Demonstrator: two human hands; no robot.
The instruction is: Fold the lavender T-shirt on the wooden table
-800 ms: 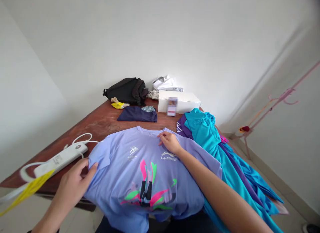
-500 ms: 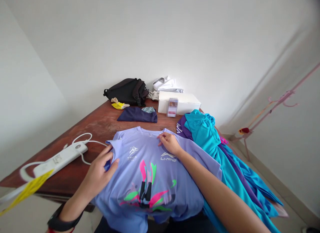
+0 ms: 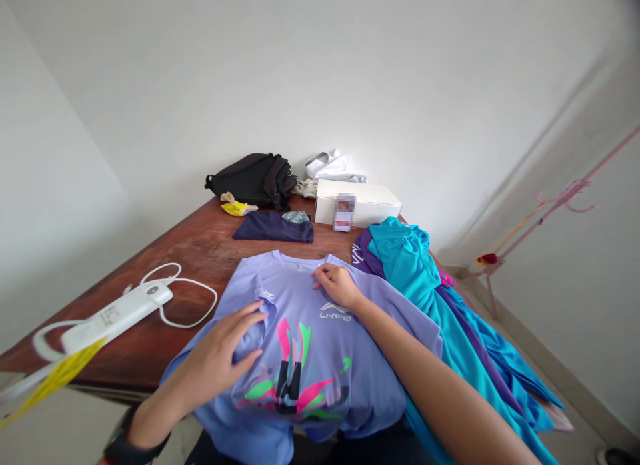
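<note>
A lavender T-shirt (image 3: 295,298) with a LI-NING logo and a pink, green and black print lies front up, its collar at the far end and its lower part hanging over the near edge. My left hand (image 3: 227,352) rests on the shirt's left side with fingers stretched and thumb apart, touching the sleeve, which is folded inward over part of the chest. Near the collar, my right hand (image 3: 337,285) has its fingers curled and pinched together at the cloth.
The brown table (image 3: 193,242) also bears a white power strip (image 3: 117,318) with cables, a folded navy garment (image 3: 273,228), a black bag (image 3: 250,178), a yellow item (image 3: 237,206) and a white box (image 3: 370,202). Turquoise clothing (image 3: 410,258) drapes over the right edge beside a pink stand (image 3: 565,195).
My left hand has moved right with the left sleeve, which now folds inward over the small chest emblem. Its fingers have straightened. My right hand has stayed near the collar.
</note>
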